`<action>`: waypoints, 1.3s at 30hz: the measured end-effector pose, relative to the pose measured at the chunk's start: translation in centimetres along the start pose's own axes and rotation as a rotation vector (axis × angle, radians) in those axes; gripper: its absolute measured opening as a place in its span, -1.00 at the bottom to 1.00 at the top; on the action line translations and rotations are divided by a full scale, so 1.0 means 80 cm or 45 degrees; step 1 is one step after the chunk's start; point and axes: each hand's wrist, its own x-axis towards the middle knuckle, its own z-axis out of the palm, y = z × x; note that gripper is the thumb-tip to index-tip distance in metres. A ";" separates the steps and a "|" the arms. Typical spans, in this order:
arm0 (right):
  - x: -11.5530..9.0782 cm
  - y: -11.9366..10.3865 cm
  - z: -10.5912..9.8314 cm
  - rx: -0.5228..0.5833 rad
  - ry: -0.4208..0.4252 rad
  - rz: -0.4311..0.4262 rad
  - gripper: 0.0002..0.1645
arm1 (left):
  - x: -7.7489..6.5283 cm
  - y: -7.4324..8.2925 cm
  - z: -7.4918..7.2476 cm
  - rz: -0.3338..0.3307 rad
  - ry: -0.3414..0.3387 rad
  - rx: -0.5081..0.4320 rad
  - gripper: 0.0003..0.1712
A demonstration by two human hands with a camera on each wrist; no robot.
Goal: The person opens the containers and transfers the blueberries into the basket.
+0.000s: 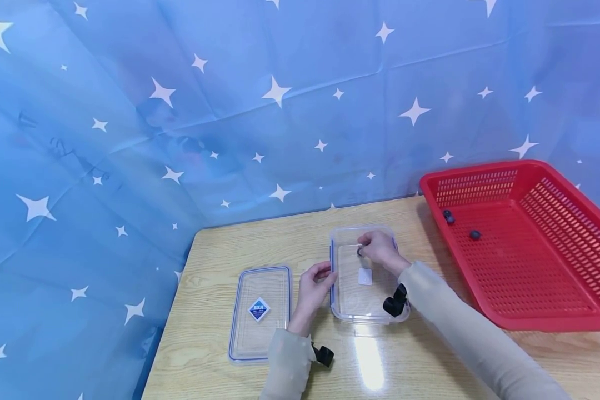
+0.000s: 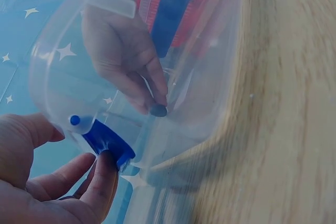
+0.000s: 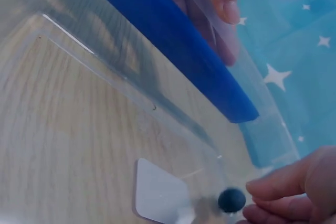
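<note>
A clear plastic food container (image 1: 347, 303) with blue side latches stands uncovered on the table. Inside it, my right hand (image 1: 378, 248) pinches a small dark blueberry (image 3: 231, 200) at its fingertips, close over the bottom near the far end. A white square label (image 3: 161, 191) shows by the berry. On the container's left side, my left hand (image 1: 314, 289) touches the wall, one fingertip on the blue latch (image 2: 109, 142) and the thumb apart from it. The container's lid (image 1: 275, 283), clear with a blue seal and a BXH sticker, lies flat left of my left hand.
At the right stands a red slotted plastic basket (image 1: 535, 266) with a few dark berries (image 1: 475, 235) near its left side. The wooden table (image 1: 205, 311) ends at the back against a blue star-patterned cloth (image 1: 240, 122).
</note>
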 end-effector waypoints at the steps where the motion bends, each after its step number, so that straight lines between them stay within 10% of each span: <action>1: 0.000 0.001 0.001 -0.004 -0.001 0.005 -0.62 | 0.000 0.000 0.000 -0.001 0.002 0.003 -0.64; 24: 0.015 0.004 0.019 -0.033 -0.144 -0.144 -0.62 | 0.000 -0.001 0.001 0.003 0.001 0.018 -0.64; 34: 0.013 0.003 0.020 -0.072 -0.114 -0.202 -0.66 | 0.022 -0.055 -0.003 0.150 -0.004 0.019 -0.67; 39: 0.013 0.001 0.019 -0.096 -0.111 -0.236 -0.68 | 0.014 -0.033 -0.002 0.122 -0.006 -0.018 -0.67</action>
